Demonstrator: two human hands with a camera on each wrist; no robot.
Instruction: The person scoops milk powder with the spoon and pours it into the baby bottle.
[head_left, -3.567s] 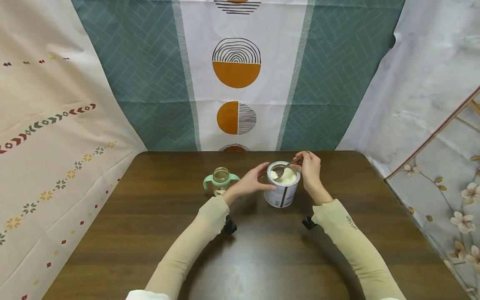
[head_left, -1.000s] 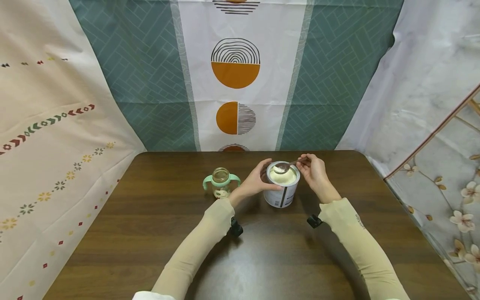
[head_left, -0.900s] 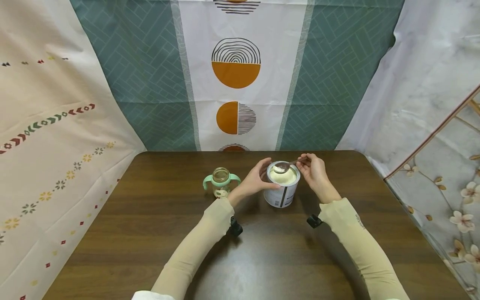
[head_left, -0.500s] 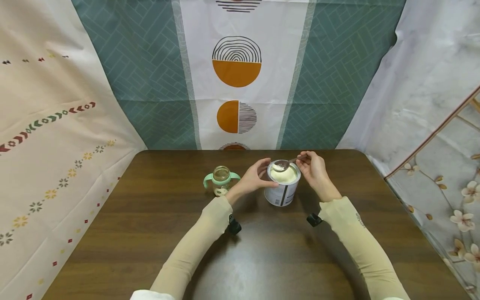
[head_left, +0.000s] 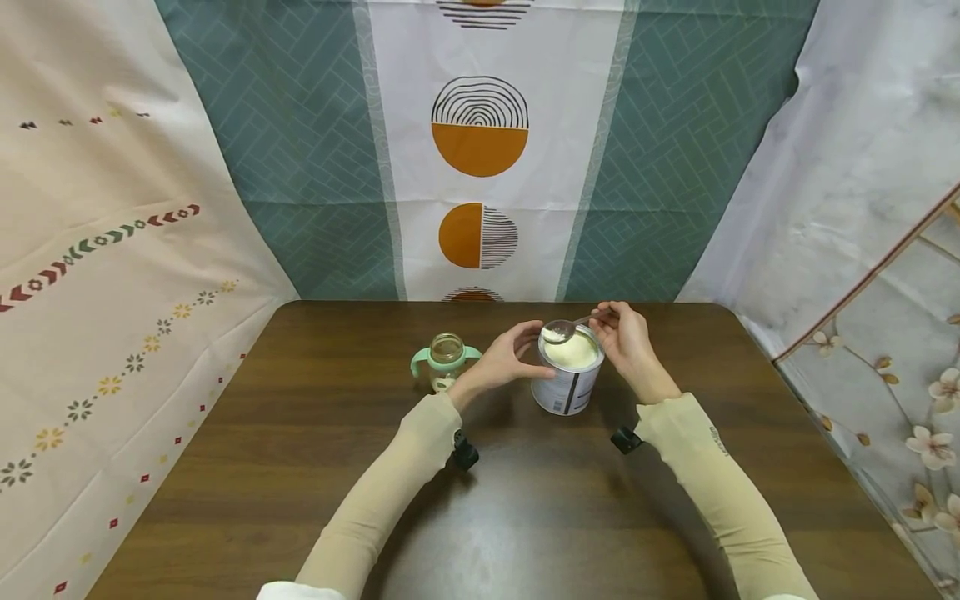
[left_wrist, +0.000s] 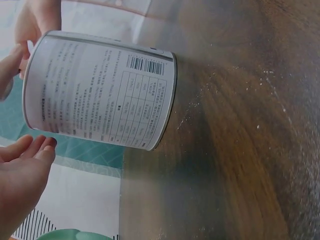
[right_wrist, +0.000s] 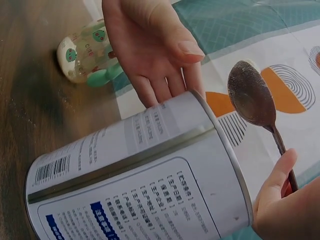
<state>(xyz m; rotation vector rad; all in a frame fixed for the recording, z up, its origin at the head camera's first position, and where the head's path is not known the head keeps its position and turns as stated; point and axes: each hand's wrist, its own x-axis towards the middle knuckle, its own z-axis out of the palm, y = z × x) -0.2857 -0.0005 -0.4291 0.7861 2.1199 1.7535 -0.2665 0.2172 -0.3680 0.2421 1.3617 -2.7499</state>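
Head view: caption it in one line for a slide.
Right hand holds a spoon of white powder over an open tin, left hand beside it, a handled bottle nearby.

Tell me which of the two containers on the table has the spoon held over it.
The white tin of pale powder, beside the left hand. The right hand holds the spoon above its open top. The small green-handled bottle stands apart to the left.

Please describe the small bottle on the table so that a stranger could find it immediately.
On the dark wooden table, look left of the white powder tin, just beyond the left hand. There stands the small clear bottle, open at the top. Only it has mint-green side handles and a green collar.
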